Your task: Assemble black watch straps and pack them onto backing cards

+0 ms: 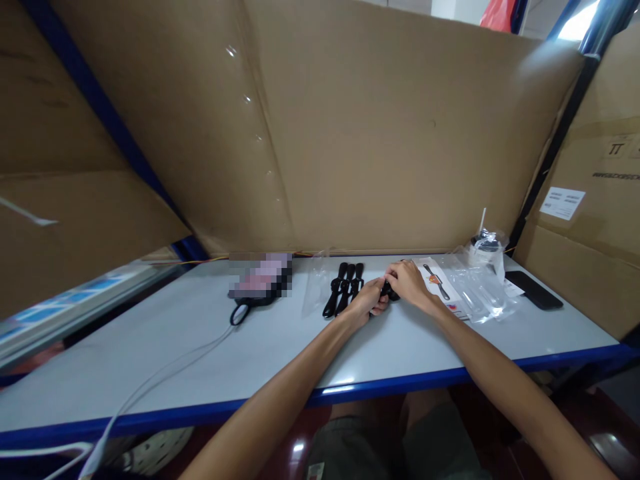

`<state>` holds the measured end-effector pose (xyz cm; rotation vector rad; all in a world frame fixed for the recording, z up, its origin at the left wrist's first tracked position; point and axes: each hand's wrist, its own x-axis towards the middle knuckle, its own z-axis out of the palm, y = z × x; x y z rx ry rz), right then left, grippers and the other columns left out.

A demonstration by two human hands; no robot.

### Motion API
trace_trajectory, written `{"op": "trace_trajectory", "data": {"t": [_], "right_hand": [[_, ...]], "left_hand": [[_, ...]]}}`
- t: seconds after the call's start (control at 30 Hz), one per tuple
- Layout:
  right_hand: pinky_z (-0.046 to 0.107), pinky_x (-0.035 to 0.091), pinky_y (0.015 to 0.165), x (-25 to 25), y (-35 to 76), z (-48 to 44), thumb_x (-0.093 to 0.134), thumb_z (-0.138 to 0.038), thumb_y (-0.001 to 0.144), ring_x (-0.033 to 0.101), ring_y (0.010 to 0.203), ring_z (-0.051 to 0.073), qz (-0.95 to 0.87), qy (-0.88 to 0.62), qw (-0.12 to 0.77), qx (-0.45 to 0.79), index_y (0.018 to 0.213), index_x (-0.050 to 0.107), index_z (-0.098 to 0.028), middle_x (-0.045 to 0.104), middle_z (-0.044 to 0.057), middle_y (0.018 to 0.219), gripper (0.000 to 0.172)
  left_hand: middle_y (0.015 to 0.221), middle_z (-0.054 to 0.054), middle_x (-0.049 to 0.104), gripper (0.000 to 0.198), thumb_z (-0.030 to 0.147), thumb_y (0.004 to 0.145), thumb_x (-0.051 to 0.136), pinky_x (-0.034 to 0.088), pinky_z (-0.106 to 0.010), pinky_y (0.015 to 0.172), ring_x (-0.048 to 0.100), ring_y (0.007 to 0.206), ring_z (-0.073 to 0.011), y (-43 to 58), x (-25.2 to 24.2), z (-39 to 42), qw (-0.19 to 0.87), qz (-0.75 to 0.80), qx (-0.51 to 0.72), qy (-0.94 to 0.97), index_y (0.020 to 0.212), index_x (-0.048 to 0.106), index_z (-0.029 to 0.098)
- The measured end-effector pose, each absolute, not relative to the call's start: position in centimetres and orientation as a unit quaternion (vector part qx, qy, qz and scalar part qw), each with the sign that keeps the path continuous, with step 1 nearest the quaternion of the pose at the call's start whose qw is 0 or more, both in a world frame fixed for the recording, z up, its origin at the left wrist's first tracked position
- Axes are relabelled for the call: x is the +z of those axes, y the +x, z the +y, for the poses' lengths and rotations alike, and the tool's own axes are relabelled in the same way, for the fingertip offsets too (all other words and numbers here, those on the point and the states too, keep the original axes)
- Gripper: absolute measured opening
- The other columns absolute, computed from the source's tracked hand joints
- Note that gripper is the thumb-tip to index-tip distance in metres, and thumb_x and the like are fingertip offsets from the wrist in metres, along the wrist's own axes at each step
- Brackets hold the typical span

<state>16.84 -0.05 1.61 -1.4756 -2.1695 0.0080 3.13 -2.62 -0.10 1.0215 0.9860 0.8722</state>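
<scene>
My left hand is closed around a small black glossy piece, largely hidden by the fingers. My right hand has its fingertips pinched on the same black piece from the other side. Left of my hands, several long black tools lie side by side, slim at both ends with a round joint in the middle. Just right of my right hand lies a printed card picturing a black long-handled tool with orange food.
Clear plastic packaging lies right of the card, near a bagged cup with a straw and a black phone. A cabled device sits left. Cardboard walls the back; a blue edge runs along the table's front.
</scene>
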Motion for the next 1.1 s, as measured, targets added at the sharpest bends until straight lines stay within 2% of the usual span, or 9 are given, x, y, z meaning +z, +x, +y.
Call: {"op": "trace_trajectory", "data": {"t": [0.1,0.2,0.53,0.7,0.8,0.87,0.93,1.1], "right_hand": [[0.026,0.043,0.086,1.8,17.1,0.0,0.061,-0.011,0.087,0.067,0.097,0.019,-0.815,-0.517,0.262,0.009,0.100,0.078,-0.017,0.078,0.007,0.100,0.022],[0.026,0.044,0.087,1.8,17.3,0.1,0.064,-0.012,0.084,0.066,0.097,0.020,-0.826,-0.502,0.257,0.005,0.097,0.079,-0.018,0.078,0.006,0.098,0.021],[0.026,0.044,0.086,1.6,17.2,-0.2,0.063,-0.013,0.087,0.067,0.100,0.020,-0.825,-0.504,0.253,-0.021,0.091,0.079,-0.019,0.078,0.007,0.099,0.018],[0.025,0.046,0.080,1.6,17.2,0.1,0.066,-0.012,0.084,0.071,0.086,0.019,-0.809,-0.520,0.271,0.030,0.097,0.081,-0.019,0.080,0.006,0.091,0.020],[0.024,0.047,0.076,1.6,17.4,0.5,0.067,-0.013,0.084,0.072,0.081,0.018,-0.792,-0.532,0.292,0.069,0.092,0.081,-0.018,0.080,0.005,0.087,0.018],[0.023,0.048,0.074,1.7,17.6,0.7,0.068,-0.013,0.084,0.072,0.080,0.017,-0.780,-0.538,0.303,0.106,0.089,0.082,-0.018,0.080,0.005,0.085,0.016],[0.022,0.049,0.074,1.8,17.8,0.9,0.069,-0.013,0.084,0.072,0.080,0.016,-0.771,-0.541,0.307,0.136,0.089,0.082,-0.018,0.080,0.004,0.085,0.015],[0.022,0.049,0.076,1.8,17.8,0.9,0.069,-0.012,0.086,0.073,0.084,0.016,-0.779,-0.533,0.297,0.143,0.091,0.082,-0.019,0.081,0.004,0.088,0.016]], "left_hand": [[0.054,0.009,0.035,0.015,0.034,0.102,0.040,0.008,-0.015,0.040,0.025,0.036,-0.0043,3.2,-0.1,-2.6,0.673,0.440,0.386,0.452,0.093,0.041,0.022],[0.053,0.009,0.035,0.017,0.034,0.103,0.038,0.008,-0.015,0.040,0.023,0.036,-0.0042,3.2,-0.1,-2.7,0.673,0.436,0.387,0.456,0.091,0.041,0.023],[0.052,0.009,0.034,0.015,0.031,0.102,0.037,0.008,-0.015,0.040,0.023,0.036,-0.0050,3.3,0.2,-2.8,0.671,0.443,0.382,0.456,0.092,0.043,0.022],[0.053,0.007,0.037,0.013,0.027,0.099,0.035,0.008,-0.016,0.039,0.023,0.036,-0.0051,3.4,0.2,-2.7,0.674,0.456,0.376,0.443,0.092,0.045,0.021],[0.054,0.007,0.039,0.009,0.023,0.096,0.038,0.009,-0.015,0.039,0.024,0.036,-0.0046,3.3,0.1,-2.5,0.684,0.444,0.374,0.442,0.091,0.044,0.021],[0.054,0.007,0.037,0.006,0.019,0.092,0.040,0.008,-0.015,0.039,0.024,0.036,-0.0045,3.1,0.0,-2.5,0.689,0.427,0.377,0.449,0.093,0.046,0.020],[0.054,0.008,0.037,0.012,0.015,0.089,0.042,0.008,-0.015,0.040,0.025,0.036,-0.0046,2.9,-0.2,-2.4,0.688,0.416,0.382,0.455,0.098,0.048,0.020],[0.055,0.008,0.039,0.015,0.015,0.088,0.047,0.009,-0.014,0.040,0.028,0.036,-0.0041,2.7,-0.8,-2.1,0.688,0.408,0.383,0.463,0.102,0.049,0.020]]}}
